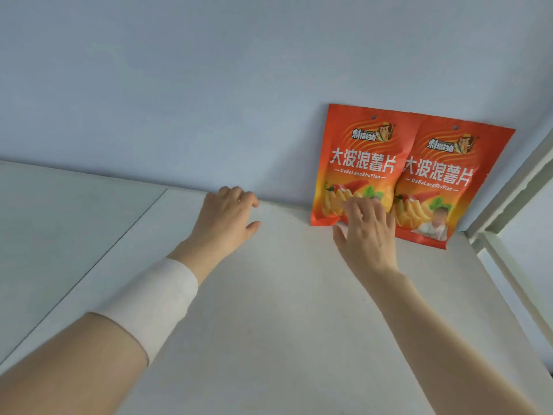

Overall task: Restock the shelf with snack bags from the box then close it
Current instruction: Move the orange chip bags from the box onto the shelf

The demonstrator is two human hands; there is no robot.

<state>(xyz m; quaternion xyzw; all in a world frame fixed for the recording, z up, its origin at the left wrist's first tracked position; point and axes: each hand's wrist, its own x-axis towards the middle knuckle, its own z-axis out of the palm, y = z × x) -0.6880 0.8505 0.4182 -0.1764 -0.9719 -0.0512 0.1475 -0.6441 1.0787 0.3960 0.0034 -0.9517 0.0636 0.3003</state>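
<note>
- Left bag (359, 163) and right bag (449, 181) are standing at the shelf's (269, 295) back right corner.
- My right hand (366, 232) is touching the left bag, fingers spread, gripping nothing.
- My left hand (227, 217) is sitting loose and empty by the back edge.

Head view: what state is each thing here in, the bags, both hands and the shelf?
Left snack bag: unopened, upright, leaning on the blue wall.
Right snack bag: unopened, upright, leaning on the wall, edge against the left bag.
Right hand: fingers spread, touching the left bag's bottom edge.
Left hand: fingers loosely curled, holding nothing, resting on the shelf.
Shelf: holds the two bags at its right end.
</note>
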